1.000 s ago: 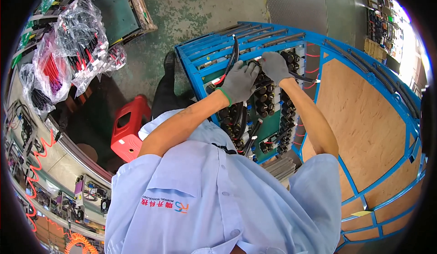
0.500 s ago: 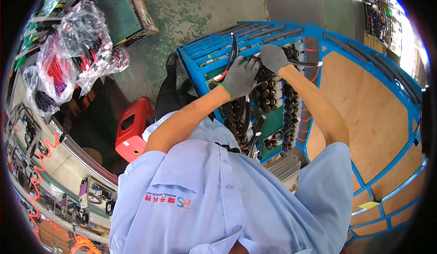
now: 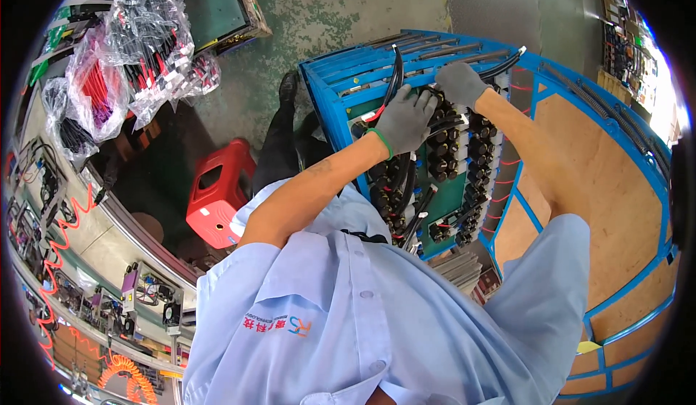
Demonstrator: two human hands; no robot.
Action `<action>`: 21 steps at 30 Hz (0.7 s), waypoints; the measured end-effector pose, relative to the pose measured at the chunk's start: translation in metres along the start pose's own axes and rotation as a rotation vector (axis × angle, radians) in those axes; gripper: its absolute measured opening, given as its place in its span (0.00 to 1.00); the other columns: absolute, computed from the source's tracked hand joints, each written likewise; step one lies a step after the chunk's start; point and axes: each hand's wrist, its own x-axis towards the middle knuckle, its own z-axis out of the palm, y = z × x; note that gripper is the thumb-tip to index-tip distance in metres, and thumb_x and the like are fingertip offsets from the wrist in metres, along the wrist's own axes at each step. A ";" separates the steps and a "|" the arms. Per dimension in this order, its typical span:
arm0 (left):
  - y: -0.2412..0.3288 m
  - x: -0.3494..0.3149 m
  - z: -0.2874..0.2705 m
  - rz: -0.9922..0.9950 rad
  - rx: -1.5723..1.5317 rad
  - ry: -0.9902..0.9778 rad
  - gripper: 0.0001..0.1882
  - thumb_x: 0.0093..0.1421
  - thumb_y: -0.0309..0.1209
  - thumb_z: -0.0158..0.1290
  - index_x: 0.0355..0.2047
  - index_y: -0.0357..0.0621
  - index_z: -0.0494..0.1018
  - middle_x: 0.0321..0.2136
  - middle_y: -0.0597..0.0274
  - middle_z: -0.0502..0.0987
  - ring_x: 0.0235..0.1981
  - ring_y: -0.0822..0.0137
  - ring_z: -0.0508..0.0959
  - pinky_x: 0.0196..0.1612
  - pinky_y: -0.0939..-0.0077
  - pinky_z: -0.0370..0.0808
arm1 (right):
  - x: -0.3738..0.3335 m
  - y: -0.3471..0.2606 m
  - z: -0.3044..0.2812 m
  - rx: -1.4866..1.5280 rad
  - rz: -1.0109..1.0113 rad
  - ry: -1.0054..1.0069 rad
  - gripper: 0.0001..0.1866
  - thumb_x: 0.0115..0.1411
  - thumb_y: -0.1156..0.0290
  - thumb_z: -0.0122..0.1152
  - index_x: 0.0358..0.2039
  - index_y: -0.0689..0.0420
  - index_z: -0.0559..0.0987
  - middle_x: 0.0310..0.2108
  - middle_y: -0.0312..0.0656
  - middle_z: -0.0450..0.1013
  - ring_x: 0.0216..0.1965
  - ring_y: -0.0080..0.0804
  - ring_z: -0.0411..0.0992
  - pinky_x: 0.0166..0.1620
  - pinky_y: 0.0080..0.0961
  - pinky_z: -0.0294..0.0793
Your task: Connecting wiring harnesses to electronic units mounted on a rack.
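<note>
My left hand, in a grey glove, lies over a green circuit board with its fingers spread. Close to its far right, my gloved right hand is bent downward. Its fingertips are hidden, and a thick black cable comes out beside its knuckles. Another black cable stands up past my left fingers, with a red wire near it. Rows of black cylindrical parts cover the board. More black cables with pale ends lie across the near part.
A blue metal frame surrounds the board, with wooden panels at the right. A red plastic stool stands at left. Bagged wire bundles lie at far left, beyond a bench with coiled orange hose.
The view has shifted slightly, moving the scene rightward. The cable by my right hand has swung from pointing right to pointing away and right. Both hands stay over the board's far part.
</note>
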 end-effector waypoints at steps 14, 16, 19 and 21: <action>0.004 -0.005 0.004 -0.005 0.015 0.015 0.35 0.65 0.48 0.45 0.65 0.38 0.60 0.63 0.50 0.66 0.60 0.59 0.70 0.69 0.57 0.52 | -0.008 0.010 0.003 0.023 -0.074 0.186 0.05 0.54 0.74 0.60 0.29 0.56 0.83 0.32 0.48 0.78 0.37 0.47 0.79 0.40 0.39 0.78; 0.006 -0.004 0.006 -0.011 0.027 0.034 0.35 0.64 0.47 0.45 0.65 0.38 0.60 0.63 0.50 0.66 0.59 0.59 0.71 0.69 0.56 0.52 | -0.002 0.018 -0.003 0.017 -0.132 0.135 0.04 0.53 0.74 0.61 0.28 0.56 0.83 0.32 0.47 0.79 0.36 0.47 0.79 0.40 0.39 0.78; 0.005 -0.003 0.003 -0.024 0.031 -0.002 0.35 0.64 0.47 0.46 0.65 0.38 0.60 0.63 0.50 0.66 0.59 0.60 0.71 0.69 0.56 0.53 | 0.009 0.023 -0.001 0.000 -0.264 0.073 0.02 0.49 0.73 0.64 0.25 0.56 0.83 0.29 0.47 0.79 0.34 0.48 0.79 0.38 0.39 0.78; 0.006 -0.002 0.003 -0.034 0.017 -0.023 0.35 0.64 0.47 0.46 0.65 0.39 0.60 0.63 0.51 0.66 0.59 0.61 0.71 0.69 0.57 0.53 | 0.010 0.018 0.007 -0.112 -0.337 0.158 0.01 0.49 0.74 0.64 0.24 0.56 0.82 0.28 0.46 0.78 0.35 0.45 0.79 0.38 0.38 0.77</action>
